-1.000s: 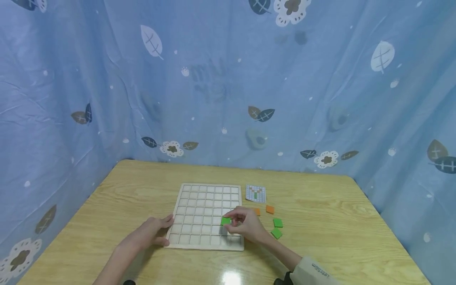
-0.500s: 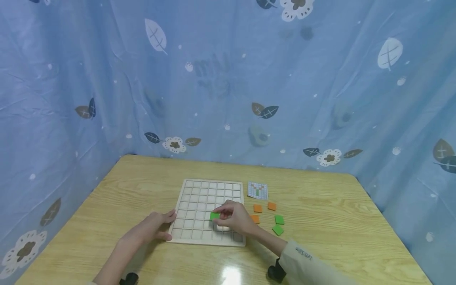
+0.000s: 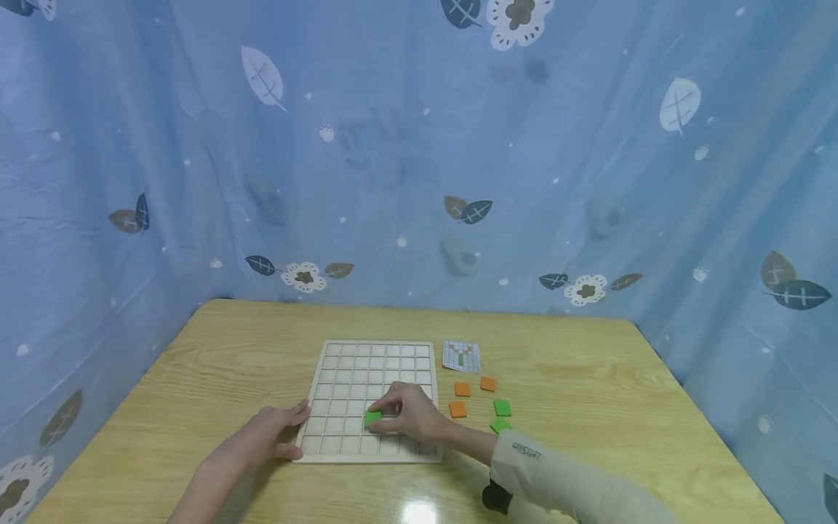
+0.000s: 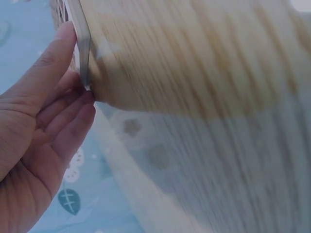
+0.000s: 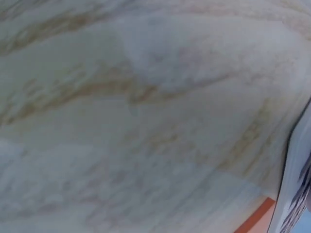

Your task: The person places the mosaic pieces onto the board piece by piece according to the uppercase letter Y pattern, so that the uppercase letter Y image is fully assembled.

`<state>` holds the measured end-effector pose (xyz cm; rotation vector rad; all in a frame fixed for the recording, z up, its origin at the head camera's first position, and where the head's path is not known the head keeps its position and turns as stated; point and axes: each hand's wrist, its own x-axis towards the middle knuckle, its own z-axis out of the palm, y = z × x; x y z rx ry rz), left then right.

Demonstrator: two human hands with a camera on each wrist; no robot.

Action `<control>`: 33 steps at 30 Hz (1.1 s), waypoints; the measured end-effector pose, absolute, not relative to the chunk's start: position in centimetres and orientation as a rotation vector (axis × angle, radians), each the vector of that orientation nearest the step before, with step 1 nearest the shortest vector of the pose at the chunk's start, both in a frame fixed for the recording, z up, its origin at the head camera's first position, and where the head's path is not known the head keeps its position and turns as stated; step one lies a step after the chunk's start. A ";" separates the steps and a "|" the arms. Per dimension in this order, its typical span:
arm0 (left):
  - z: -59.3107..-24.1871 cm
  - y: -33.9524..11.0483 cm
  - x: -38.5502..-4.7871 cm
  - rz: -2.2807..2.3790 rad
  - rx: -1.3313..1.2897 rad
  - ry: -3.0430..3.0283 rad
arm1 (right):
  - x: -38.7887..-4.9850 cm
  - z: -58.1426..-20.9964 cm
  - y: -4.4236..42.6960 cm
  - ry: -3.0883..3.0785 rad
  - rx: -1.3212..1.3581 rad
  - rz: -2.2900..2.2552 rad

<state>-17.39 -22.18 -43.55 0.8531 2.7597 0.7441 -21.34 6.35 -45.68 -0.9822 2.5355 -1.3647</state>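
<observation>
A pale wooden grid board (image 3: 353, 377) lies on the table, its square cells bare where I can see them. My right hand (image 3: 414, 416) pinches a green square tile (image 3: 372, 418) between thumb and fingers, over the near middle of the grid; whether the tile touches a cell I cannot tell. My left hand (image 3: 265, 435) rests its fingertips and thumb, spread apart, against the board's left edge. In the left wrist view, the left hand (image 4: 43, 116) touches the board's side (image 4: 83, 43) with fairly straight fingers. The right wrist view leaves out the right hand's grip.
Right of the board lie three orange tiles (image 3: 458, 410) and two green tiles (image 3: 502, 407), one partly behind the right sleeve (image 3: 556, 466). A small pattern card (image 3: 461, 356) sits beyond them. A blue patterned curtain (image 3: 393, 182) hangs around the wooden table (image 3: 563, 364).
The right hand has carried the green tile leftward across the board, uncovering the orange tiles it hid. The left hand stays at the board's edge. The head view has shifted slightly.
</observation>
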 end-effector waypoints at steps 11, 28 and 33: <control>-43.5 -22.5 -17.6 0.725 0.896 2.777 | -21.3 -45.9 5.9 2.585 -0.960 -1.325; -43.4 -23.1 -17.7 0.743 0.901 2.808 | -22.0 -45.4 5.2 2.547 -1.016 -1.297; -43.9 -22.7 -17.7 0.729 0.913 2.785 | -21.6 -45.5 5.7 2.549 -0.970 -1.263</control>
